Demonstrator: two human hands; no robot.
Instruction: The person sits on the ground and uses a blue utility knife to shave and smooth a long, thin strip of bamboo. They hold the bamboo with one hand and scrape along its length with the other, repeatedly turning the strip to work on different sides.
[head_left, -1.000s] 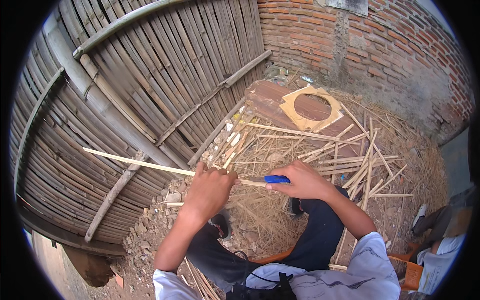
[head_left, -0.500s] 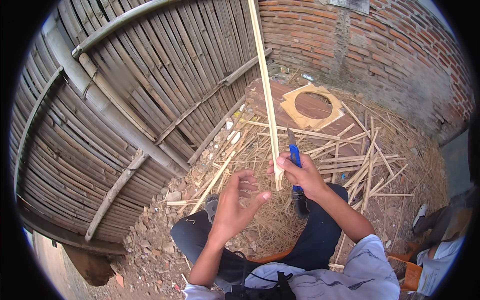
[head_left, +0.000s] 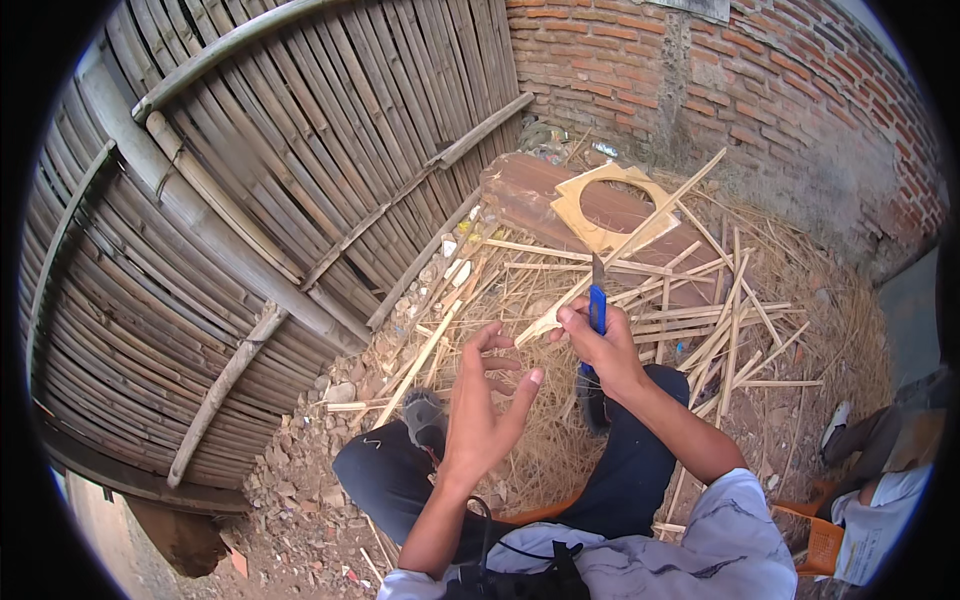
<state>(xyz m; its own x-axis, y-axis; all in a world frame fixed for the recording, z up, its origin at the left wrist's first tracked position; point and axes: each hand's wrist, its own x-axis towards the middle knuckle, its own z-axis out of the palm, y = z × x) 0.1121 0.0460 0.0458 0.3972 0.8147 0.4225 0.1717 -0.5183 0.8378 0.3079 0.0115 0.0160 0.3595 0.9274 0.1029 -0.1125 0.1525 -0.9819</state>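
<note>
My right hand (head_left: 608,350) is closed on a blue utility knife (head_left: 597,310) and a pale split-bamboo strip (head_left: 672,204). The knife stands nearly upright, with its dark blade pointing away from me. Slanting from lower left to upper right, the strip's near end sticks out past my right thumb and looks frayed or pared. My left hand (head_left: 482,408) is open, palm toward the right, fingers apart. Its fingertips are close beside the strip's near end; whether they touch it I cannot tell.
Several cut strips (head_left: 740,330) lie crisscrossed over straw-like shavings. Behind them, a brown board (head_left: 520,195) carries a tan panel with a round hole (head_left: 585,232). A bamboo wall (head_left: 330,150) rises at left, a brick wall (head_left: 600,60) behind. Another person's leg (head_left: 860,440) shows at right.
The strip has swung from nearly upright to a slant, its far end tipping to the right. My right hand keeps hold of strip and knife. My left hand has moved slightly right.
</note>
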